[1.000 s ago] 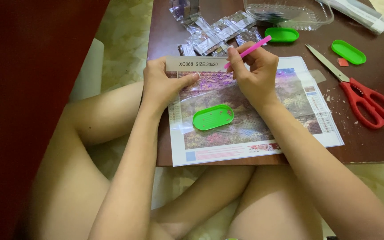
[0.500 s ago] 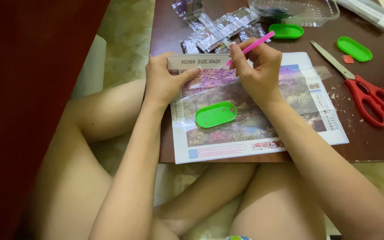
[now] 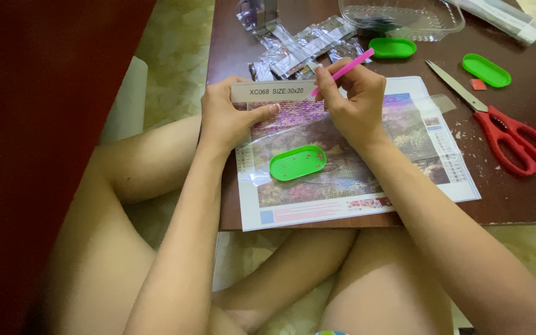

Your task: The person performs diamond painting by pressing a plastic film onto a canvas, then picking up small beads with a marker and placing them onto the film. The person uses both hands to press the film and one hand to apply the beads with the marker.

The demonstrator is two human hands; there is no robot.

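Left hand (image 3: 227, 118) pressing flat on the canvas (image 3: 367, 177) at its top-left corner, holding nothing; right hand (image 3: 355, 99) pinching the pink pen (image 3: 344, 72) (tip down on canvas), green tray (image 3: 297, 163) lying just below, scissors (image 3: 504, 133) resting far right.

one head-worn view (the only camera) looks steeply down, close over the table (image 3: 522, 205).

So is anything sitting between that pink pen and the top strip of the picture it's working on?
Nothing visible. The right hand holds the pink pen with its tip at the top edge of the canvas. The left hand presses that edge from the side, and the green tray lies lower down, out of the path.
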